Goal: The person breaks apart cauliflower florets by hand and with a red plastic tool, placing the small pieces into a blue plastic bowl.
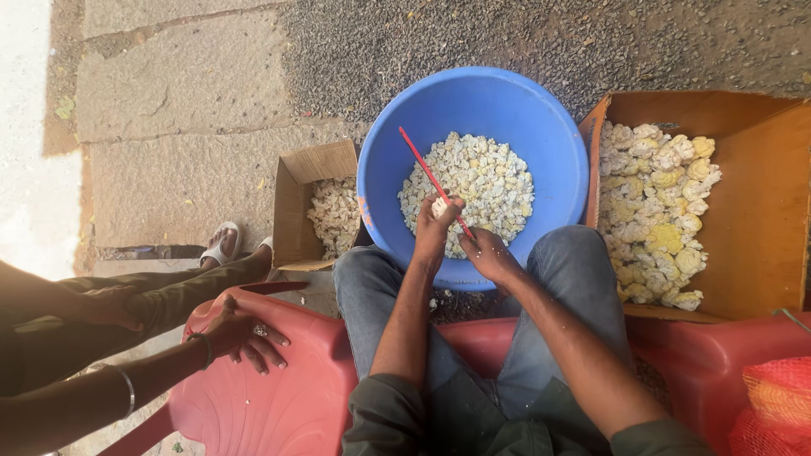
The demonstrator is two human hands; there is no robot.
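Note:
My left hand (435, 228) is closed around a small pale lump (439, 205) over the near rim of a blue plastic tub (541, 135). My right hand (488, 253) grips a thin red stick-like tool (427, 169) that slants up and left over the tub. Inside the tub lie several whitish-yellow lumps (477, 181). Both hands are close together, above my knees in blue jeans.
An open cardboard box (760, 211) on the right holds several larger yellow-white lumps (659, 211). A smaller box (296, 203) with lumps stands left of the tub. Another person's hand (241, 333) rests on a red plastic chair (270, 388). An orange mesh bag (777, 405) is at the lower right.

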